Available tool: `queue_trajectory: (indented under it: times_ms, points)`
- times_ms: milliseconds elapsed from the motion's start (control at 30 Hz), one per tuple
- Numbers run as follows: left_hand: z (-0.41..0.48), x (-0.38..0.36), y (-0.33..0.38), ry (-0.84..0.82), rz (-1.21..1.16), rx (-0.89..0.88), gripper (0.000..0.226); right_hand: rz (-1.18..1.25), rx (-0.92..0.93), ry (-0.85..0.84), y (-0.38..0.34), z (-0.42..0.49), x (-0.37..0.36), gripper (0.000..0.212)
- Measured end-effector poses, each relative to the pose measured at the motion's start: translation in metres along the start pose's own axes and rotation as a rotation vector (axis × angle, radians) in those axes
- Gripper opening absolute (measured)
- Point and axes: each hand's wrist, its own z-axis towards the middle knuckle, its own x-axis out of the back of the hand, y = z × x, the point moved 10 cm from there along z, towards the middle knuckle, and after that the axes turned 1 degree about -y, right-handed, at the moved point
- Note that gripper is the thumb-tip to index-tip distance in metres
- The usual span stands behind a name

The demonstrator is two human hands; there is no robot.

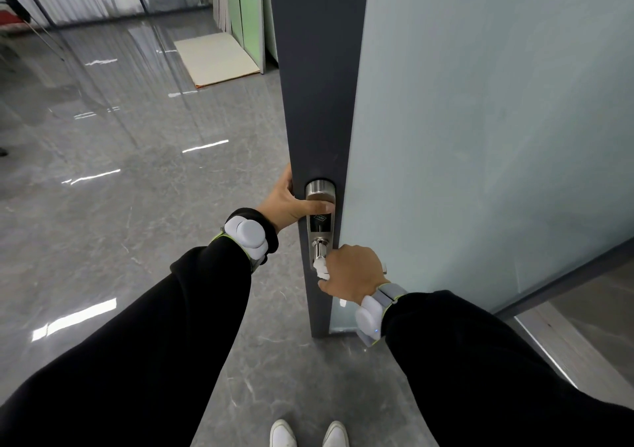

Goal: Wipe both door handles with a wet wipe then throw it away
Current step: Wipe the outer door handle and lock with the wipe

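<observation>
Glossy grey floor (137, 206) is seen beyond a dark door (315, 103) with a frosted glass panel (480, 138). The door's edge is gripped by the left hand (286, 203), its thumb laid on the metal lock plate (320, 213) while the other fingers are wrapped behind the edge, out of sight. Below, the handle (319, 248) is covered by the right hand (350, 271), whose fingers are curled closed around it. A white wet wipe (320, 269) is pinched between those fingers and the handle, with only a crumpled bit showing by the thumb. Grey wrist bands (248, 234) are worn over black sleeves (171, 326). White shoes (283, 434) are visible at the bottom.
</observation>
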Motion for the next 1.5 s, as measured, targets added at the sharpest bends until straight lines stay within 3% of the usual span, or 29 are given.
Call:
queue_trajectory:
  times_ms: [167, 333, 767, 1033, 1233, 1500]
  points:
    - [0.002, -0.001, -0.001, -0.005, 0.007, -0.004, 0.075, -0.03, -0.082, 0.073, -0.003, 0.0, 0.002, 0.027]
    - [0.003, -0.001, -0.001, -0.006, 0.033, -0.004, 0.076, -0.029, -0.023, 0.086, 0.0, -0.003, 0.002, 0.03]
    - [0.005, 0.002, -0.006, -0.018, 0.052, 0.017, 0.079, -0.034, -0.085, -0.041, 0.053, -0.021, -0.006, 0.027]
    - [0.006, 0.003, -0.008, -0.015, 0.053, 0.017, 0.08, -0.07, -0.107, -0.092, 0.063, -0.024, -0.008, 0.006]
    - [0.007, 0.003, -0.01, -0.02, 0.028, 0.006, 0.078, -0.093, -0.114, -0.076, 0.054, -0.023, -0.005, 0.007]
    - [0.01, 0.006, -0.015, -0.023, -0.008, -0.003, 0.094, -0.093, -0.073, -0.069, 0.022, -0.01, 0.0, 0.021]
